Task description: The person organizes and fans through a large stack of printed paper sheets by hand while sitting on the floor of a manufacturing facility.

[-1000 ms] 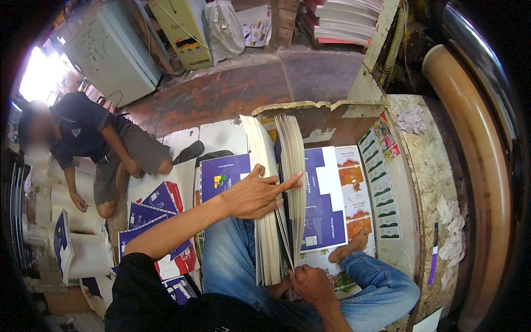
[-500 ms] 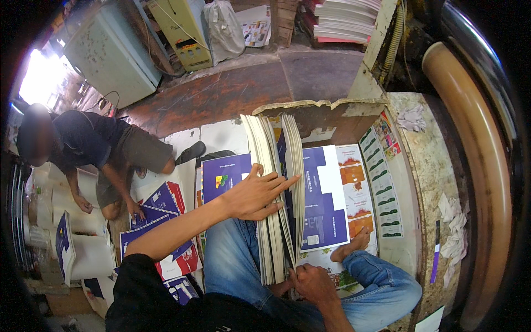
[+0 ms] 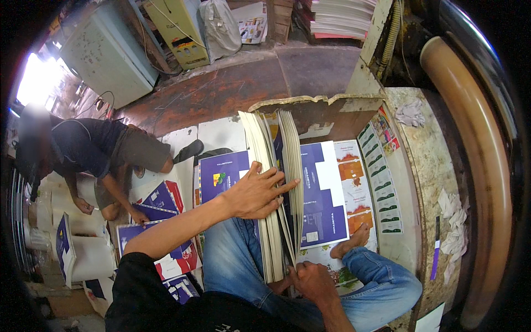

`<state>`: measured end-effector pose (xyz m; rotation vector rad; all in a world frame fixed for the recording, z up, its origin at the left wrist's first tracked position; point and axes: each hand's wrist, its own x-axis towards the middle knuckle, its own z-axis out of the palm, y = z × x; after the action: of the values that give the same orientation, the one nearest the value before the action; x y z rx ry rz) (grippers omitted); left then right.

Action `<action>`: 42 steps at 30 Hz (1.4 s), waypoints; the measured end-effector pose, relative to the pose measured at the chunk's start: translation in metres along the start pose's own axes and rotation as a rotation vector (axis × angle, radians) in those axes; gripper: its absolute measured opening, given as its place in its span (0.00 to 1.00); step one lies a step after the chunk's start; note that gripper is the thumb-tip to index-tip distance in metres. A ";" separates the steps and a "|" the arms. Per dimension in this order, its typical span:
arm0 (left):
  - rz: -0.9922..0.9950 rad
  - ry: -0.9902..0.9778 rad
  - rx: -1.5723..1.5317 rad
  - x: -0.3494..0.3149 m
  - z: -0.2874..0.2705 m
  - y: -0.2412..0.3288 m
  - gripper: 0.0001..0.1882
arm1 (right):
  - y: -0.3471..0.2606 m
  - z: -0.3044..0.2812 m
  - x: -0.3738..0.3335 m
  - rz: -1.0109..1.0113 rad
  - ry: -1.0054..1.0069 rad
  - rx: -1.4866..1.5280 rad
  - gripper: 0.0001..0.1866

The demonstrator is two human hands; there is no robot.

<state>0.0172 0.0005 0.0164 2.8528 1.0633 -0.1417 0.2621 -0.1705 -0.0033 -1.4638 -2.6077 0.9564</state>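
Observation:
A thick stack of printed card sheets (image 3: 269, 221) stands on edge between my legs, pale edges up, with a gap between two bundles. My left hand (image 3: 259, 191) lies across the top edges, fingers spread, its index finger reaching to the right bundle (image 3: 291, 160). At the near end of the stack my right hand (image 3: 312, 281) is closed, its fingers curled at the sheets' lower corner. A blue and white printed sheet (image 3: 321, 193) lies flat right of the stack. Another blue sheet (image 3: 221, 169) shows to its left, partly behind my forearm.
A co-worker (image 3: 88, 144) sits at the left, one hand on loose blue and red sheets (image 3: 157, 205). A worn board wall (image 3: 315, 113) borders the far side. Crumpled paper (image 3: 453, 216) lies on the right ledge, beside a big brown roller (image 3: 470, 166). More stacked sheets (image 3: 340, 19) stand behind.
The view has shifted slightly. My left hand's fingers have moved a little on the sheet edges. My right hand stays at the stack's near end. The co-worker has leaned slightly.

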 end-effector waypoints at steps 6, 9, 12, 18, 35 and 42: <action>0.006 0.008 -0.018 -0.002 0.002 -0.001 0.35 | -0.002 -0.005 -0.002 0.054 0.040 0.052 0.22; 0.019 0.014 -0.048 -0.005 0.003 -0.003 0.33 | -0.001 -0.007 -0.002 0.084 0.012 0.059 0.21; 0.028 0.103 -0.042 -0.008 0.001 -0.004 0.28 | 0.000 -0.007 -0.003 0.090 0.014 0.049 0.20; 0.061 0.033 -0.061 -0.006 -0.006 -0.005 0.18 | 0.001 0.002 -0.001 0.048 -0.006 0.071 0.20; 0.074 0.147 -0.042 -0.003 0.002 -0.008 0.18 | 0.000 0.003 -0.001 0.053 -0.016 0.051 0.21; 0.067 0.109 -0.114 -0.005 -0.002 -0.006 0.22 | -0.013 -0.031 0.004 0.196 -0.051 0.203 0.21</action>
<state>0.0099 0.0025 0.0184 2.8163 0.9583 0.0776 0.2586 -0.1565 0.0278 -1.6828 -2.3473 1.2500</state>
